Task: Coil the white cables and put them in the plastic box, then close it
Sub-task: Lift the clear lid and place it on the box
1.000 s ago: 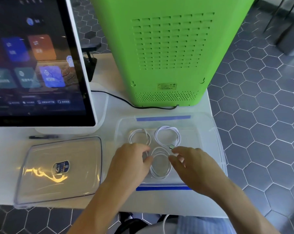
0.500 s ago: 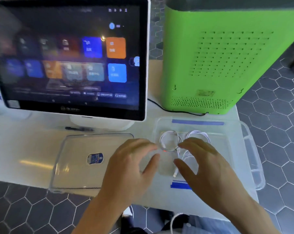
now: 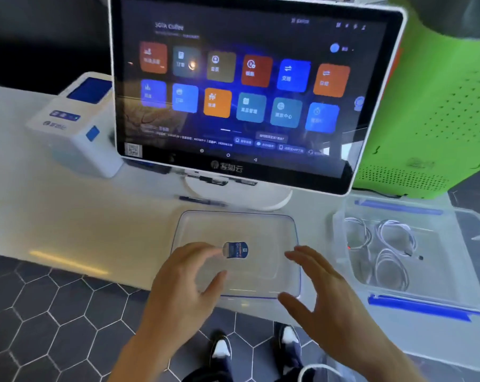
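Three coiled white cables [image 3: 389, 250] lie inside the clear plastic box [image 3: 453, 296], which stands open at the right with blue clips on its near and far rims. Its clear lid [image 3: 249, 227], marked with a blue sticker, lies flat on the white counter in the middle. My left hand [image 3: 183, 285] hovers over the lid's near left part, fingers spread. My right hand [image 3: 324, 293] hangs at the lid's near right corner, fingers spread too. Neither hand holds anything.
A touchscreen terminal [image 3: 241, 86] on a white stand rises just behind the lid. A white receipt printer [image 3: 73, 125] sits at the left, a green machine [image 3: 437, 111] behind the box. A dark pen [image 3: 197, 200] lies by the stand. The counter edge runs under my hands.
Both hands have left the box and moved left to the lid. The view has swung left, so the box now sits at the right.
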